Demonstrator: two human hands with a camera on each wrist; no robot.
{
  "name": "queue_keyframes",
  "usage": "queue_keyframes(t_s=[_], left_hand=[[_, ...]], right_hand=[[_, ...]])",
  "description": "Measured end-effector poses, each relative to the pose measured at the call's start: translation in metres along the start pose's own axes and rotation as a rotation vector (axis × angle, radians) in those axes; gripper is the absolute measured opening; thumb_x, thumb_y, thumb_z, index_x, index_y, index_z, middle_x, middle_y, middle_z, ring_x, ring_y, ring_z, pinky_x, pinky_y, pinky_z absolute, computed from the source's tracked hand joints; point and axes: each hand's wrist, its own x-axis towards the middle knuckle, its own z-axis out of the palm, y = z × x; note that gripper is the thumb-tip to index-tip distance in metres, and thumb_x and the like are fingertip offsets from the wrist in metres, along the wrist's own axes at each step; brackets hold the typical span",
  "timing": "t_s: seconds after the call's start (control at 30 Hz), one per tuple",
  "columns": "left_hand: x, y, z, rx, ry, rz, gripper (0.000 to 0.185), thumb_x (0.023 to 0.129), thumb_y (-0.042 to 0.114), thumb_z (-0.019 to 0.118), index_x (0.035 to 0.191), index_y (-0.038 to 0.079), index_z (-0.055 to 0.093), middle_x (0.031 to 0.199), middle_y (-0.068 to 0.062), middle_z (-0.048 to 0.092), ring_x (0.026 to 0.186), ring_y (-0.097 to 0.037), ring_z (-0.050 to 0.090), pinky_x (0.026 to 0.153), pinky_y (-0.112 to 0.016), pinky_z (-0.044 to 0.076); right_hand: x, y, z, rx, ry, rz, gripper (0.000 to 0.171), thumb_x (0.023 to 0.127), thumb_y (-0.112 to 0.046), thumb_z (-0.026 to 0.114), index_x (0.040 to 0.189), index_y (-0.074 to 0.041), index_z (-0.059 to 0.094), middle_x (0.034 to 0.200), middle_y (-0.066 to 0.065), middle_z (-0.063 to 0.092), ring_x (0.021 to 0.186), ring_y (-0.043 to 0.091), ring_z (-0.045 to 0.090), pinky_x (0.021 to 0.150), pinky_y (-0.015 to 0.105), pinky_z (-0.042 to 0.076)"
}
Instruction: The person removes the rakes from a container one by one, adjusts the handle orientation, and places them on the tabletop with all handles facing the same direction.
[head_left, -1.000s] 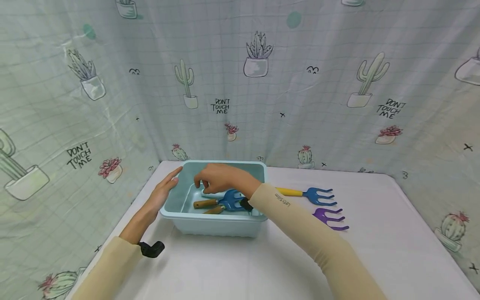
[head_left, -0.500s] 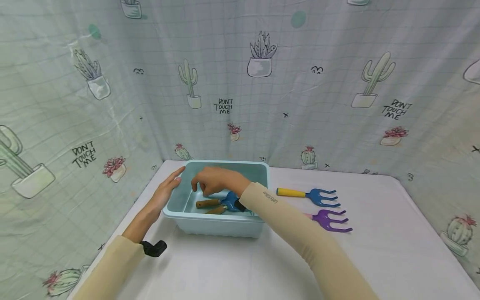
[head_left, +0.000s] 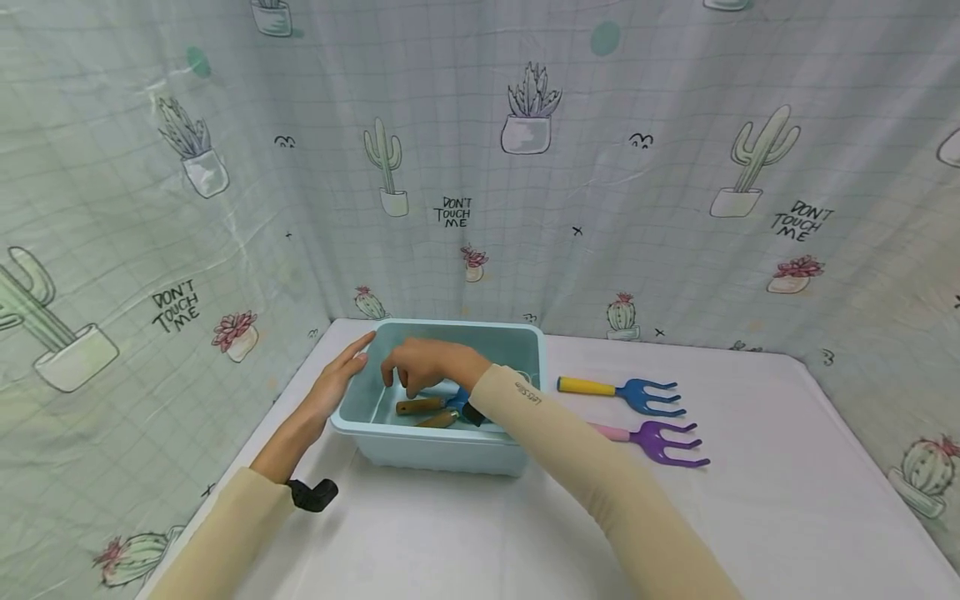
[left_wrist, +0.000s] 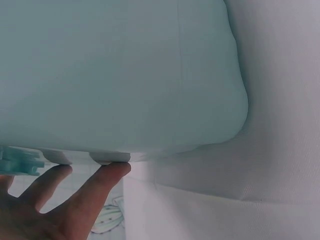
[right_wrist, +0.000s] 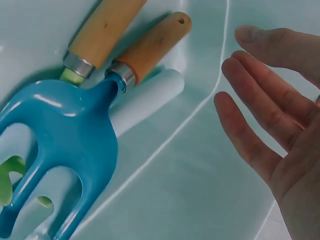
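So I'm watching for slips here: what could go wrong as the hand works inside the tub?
The tools lie stacked, so lifting the blue fork may drag the green one beneath it. The left hand only rests flat on the tub, which might slide. The right hand is open, holding nothing.

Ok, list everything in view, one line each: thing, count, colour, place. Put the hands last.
Plastic bin: 1, light blue, on the table near the back left corner.
Wooden-handled hand forks: 2 seen, one blue and one green, lying in the bin.
White-handled tool: 1, head hidden, under the blue fork in the bin.
Yellow-handled hand fork: 1, blue head, on the table right of the bin.
Pink-handled hand fork: 1, purple head, on the table in front of the yellow-handled one.
Table cover: 1, white.
Cactus-print curtain: pale green, behind and at both sides.
Left hand: fingers straight against the bin's left wall.
Right hand: inside the bin, holding nothing.
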Motion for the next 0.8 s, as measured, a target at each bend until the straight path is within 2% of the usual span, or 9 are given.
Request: queue_keyframes(t_s=[0.23,0.4,0.5,0.7,0.8], left_hand=[[0.000,0.001,0.000,0.011,0.007,0.007,0.057,0.112,0.046,0.032,0.167,0.035,0.017,0.176,-0.007,0.007,0.159,-0.044,0.016,0.122,-0.067,0.023],[-0.001,0.000,0.000,0.006,0.004,0.012,0.057,0.113,0.046,0.032,0.167,0.035,0.017,0.176,-0.007,0.008,0.159,-0.044,0.019,0.121,-0.065,0.027],[-0.001,0.000,0.001,0.003,0.007,0.012,0.057,0.113,0.045,0.032,0.167,0.035,0.017,0.176,-0.008,0.010,0.158,-0.044,0.020,0.120,-0.064,0.028],[-0.001,0.000,0.002,-0.001,0.014,0.022,0.057,0.113,0.045,0.032,0.167,0.034,0.018,0.176,-0.009,0.011,0.159,-0.043,0.017,0.122,-0.067,0.023],[0.001,-0.002,0.001,-0.002,0.014,0.014,0.058,0.112,0.047,0.032,0.167,0.035,0.017,0.176,-0.008,0.011,0.159,-0.043,0.018,0.122,-0.067,0.024]], right_hand=[[0.005,0.006,0.002,0.051,0.030,-0.020,0.037,0.093,-0.005,0.075,0.130,-0.008,0.070,0.118,0.012,0.075,0.100,0.016,0.070,0.083,0.024,0.058],[0.006,0.010,0.004,0.076,0.009,0.012,0.038,0.093,-0.005,0.075,0.131,-0.007,0.069,0.121,0.014,0.074,0.102,0.018,0.070,0.084,0.026,0.058],[0.004,0.013,0.006,0.078,-0.019,0.041,0.039,0.093,-0.003,0.073,0.132,-0.007,0.069,0.125,0.014,0.073,0.104,0.019,0.069,0.085,0.027,0.058],[-0.001,0.018,0.010,0.083,-0.102,0.128,0.036,0.097,-0.005,0.066,0.132,-0.012,0.069,0.131,0.008,0.069,0.111,0.018,0.066,0.082,0.029,0.059],[-0.004,0.020,0.011,0.096,-0.141,0.166,0.036,0.096,-0.006,0.069,0.132,-0.012,0.068,0.130,0.007,0.068,0.111,0.017,0.065,0.085,0.034,0.061]])
